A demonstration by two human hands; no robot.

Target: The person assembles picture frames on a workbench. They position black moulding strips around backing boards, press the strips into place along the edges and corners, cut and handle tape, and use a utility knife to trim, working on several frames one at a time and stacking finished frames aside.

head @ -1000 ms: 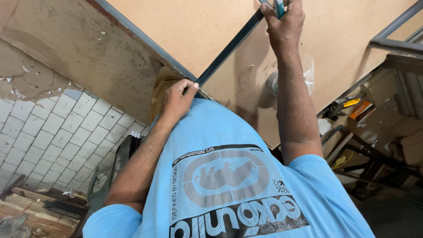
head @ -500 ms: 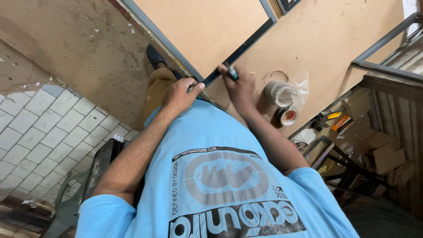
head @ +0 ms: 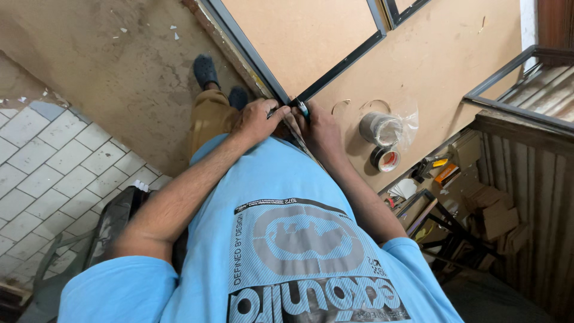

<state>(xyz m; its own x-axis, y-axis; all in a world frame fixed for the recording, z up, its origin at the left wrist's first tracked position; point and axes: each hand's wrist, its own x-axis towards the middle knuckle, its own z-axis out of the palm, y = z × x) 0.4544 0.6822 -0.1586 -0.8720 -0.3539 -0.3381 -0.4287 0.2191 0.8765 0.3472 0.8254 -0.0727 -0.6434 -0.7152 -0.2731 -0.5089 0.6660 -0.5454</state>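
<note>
Where two dark metal frame bars (head: 335, 69) meet at a corner on the brown board (head: 436, 54), both hands are held together. The left hand (head: 258, 121) is closed, pinching the frame corner. The right hand (head: 320, 133) is closed around a small teal-tipped tool (head: 303, 108) pressed at the joint. Tape rolls (head: 382, 140) lie untouched nearby on the desk. Judged from this: bars already laid out, corner being worked, remaining corners not seen.
</note>
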